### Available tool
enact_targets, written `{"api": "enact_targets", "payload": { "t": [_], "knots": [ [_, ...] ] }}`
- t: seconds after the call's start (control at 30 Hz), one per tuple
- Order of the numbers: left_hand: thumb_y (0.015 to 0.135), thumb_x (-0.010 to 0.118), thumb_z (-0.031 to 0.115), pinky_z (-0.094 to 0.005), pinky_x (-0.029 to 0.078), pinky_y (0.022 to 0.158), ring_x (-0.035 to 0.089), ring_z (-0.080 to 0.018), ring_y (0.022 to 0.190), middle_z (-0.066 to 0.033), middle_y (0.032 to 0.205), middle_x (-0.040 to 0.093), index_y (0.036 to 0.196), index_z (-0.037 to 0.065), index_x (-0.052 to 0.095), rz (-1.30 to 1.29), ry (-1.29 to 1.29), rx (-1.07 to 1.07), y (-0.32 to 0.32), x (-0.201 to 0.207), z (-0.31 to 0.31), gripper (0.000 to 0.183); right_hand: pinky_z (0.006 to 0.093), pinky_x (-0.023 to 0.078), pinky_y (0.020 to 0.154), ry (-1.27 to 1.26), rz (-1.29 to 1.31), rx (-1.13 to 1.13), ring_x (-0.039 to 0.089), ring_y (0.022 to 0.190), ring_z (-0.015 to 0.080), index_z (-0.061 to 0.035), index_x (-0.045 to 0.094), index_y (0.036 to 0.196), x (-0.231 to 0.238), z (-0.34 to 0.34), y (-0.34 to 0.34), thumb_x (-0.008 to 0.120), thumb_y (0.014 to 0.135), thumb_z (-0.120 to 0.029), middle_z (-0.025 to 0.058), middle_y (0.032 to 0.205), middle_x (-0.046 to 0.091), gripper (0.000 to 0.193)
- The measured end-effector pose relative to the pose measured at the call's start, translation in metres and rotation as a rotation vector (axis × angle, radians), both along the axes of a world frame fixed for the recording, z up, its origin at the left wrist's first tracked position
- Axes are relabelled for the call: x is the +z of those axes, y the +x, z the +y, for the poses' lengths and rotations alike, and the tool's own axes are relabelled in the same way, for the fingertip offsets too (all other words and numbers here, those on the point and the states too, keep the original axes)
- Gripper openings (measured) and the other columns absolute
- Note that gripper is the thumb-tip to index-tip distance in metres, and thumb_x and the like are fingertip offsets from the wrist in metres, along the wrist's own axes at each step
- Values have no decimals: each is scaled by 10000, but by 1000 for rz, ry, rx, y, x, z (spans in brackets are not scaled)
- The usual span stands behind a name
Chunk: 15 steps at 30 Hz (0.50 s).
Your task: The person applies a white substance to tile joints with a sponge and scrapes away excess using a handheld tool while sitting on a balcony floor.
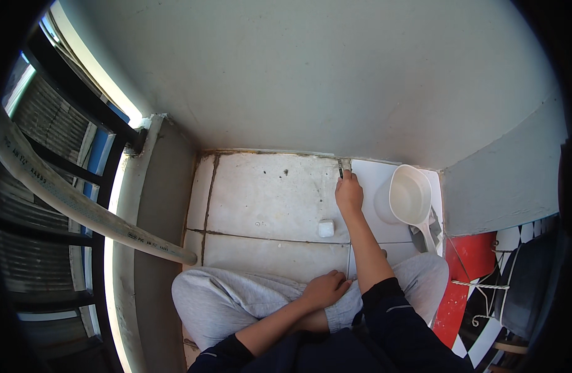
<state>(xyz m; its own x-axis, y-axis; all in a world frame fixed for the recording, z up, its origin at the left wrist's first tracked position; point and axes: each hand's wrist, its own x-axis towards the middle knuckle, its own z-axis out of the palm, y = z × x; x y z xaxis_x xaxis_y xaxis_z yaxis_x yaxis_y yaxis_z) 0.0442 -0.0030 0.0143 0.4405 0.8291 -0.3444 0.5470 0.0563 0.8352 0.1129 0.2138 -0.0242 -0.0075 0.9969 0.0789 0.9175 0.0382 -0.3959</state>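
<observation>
My right hand (349, 194) reaches forward to the tiled floor near the wall, its fingers closed round a thin dark tool (341, 174). The tool's tip is at the dirty joint between a stained tile (255, 193) and a cleaner white tile (368, 177); its exact kind cannot be made out. My left hand (326, 290) rests on my crossed legs, fingers lying loosely with nothing in them. Nearer to me than the right hand, a small white block (325, 229) sits on the stained tile. To the right stands a white plastic dipper (411, 194), its handle pointing towards me.
A grey wall (335, 81) rises behind the tiles. On the left, a thick pipe (93, 208) slants down to the floor beside a dark metal railing (102, 261). A grey crumpled piece (417, 237) lies under the dipper's handle. Further right are a red surface (469, 258) and a white wire rack (485, 286).
</observation>
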Motion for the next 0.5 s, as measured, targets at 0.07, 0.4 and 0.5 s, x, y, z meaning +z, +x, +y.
{"api": "enact_targets", "payload": {
  "t": [0.07, 0.4, 0.5],
  "knots": [
    [884, 401, 360, -419, 437, 733, 556, -336, 848, -153, 949, 554, 927, 44, 553, 6, -5, -8, 3, 1, 1, 354, 428, 489, 645, -20, 11, -33, 583, 747, 347, -24, 488, 976, 1, 1, 2, 497, 827, -150, 161, 886, 558, 195],
    [885, 396, 370, -419, 440, 733, 560, -332, 843, -144, 948, 552, 929, 52, 555, 11, -8, 0, 2, 0, 0, 358, 426, 495, 634, 9, -9, 61, 592, 756, 342, -25, 486, 974, -1, 0, -2, 505, 827, -162, 163, 904, 563, 202],
    [885, 396, 369, -420, 442, 732, 560, -331, 838, -145, 946, 552, 929, 52, 555, 37, -19, -6, 1, -1, 0, 357, 433, 490, 643, 9, 38, 109, 588, 761, 353, -19, 487, 993, -2, -1, -6, 509, 822, -161, 170, 904, 563, 223]
  ]
}}
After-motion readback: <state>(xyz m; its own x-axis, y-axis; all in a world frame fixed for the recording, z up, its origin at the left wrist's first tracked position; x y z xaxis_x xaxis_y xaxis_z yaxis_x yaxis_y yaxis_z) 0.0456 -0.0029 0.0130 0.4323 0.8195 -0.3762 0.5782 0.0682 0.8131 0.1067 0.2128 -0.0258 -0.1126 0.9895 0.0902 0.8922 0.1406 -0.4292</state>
